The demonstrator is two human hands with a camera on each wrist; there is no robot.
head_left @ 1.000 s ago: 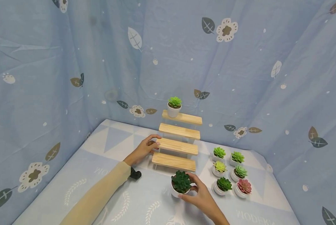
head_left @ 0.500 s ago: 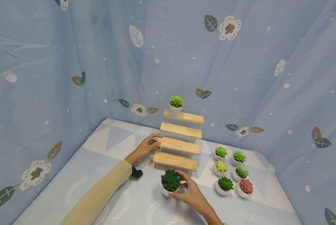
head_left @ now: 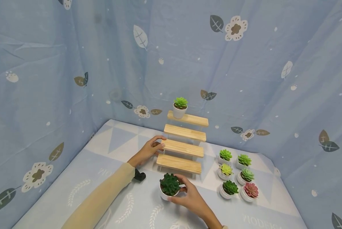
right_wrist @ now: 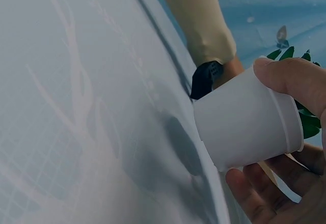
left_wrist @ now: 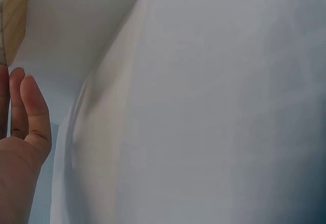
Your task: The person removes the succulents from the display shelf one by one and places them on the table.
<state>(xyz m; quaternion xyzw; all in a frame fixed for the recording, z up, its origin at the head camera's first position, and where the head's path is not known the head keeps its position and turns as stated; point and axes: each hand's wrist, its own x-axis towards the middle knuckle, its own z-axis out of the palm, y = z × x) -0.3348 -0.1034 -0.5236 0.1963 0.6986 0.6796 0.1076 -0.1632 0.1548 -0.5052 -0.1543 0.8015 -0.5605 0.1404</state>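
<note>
A dark green potted succulent [head_left: 170, 183] in a white pot is in my right hand [head_left: 189, 197], thumb and fingers on either side of the pot. In the right wrist view the white pot [right_wrist: 249, 119] is held above the cloth, its shadow below. My left hand [head_left: 148, 151] holds the left end of a four-tier wooden stand [head_left: 182, 148] near its second-lowest board. The left wrist view shows some of its fingers [left_wrist: 35, 102] by a board corner [left_wrist: 14, 20]; the rest is cut off. A bright green potted succulent [head_left: 180, 108] stands on the top board's left end.
Several small potted succulents are grouped at the right, among them a red one [head_left: 251, 190] and a yellow-green one [head_left: 225, 170]. A black object [head_left: 140, 175] shows by the left sleeve. Patterned curtains [head_left: 182, 63] surround the cloth-covered table [head_left: 102, 168].
My right hand has moved left with the dark green potted succulent, in front of the stand's lowest board. The left hand stays at the stand. The head view has shifted slightly.
</note>
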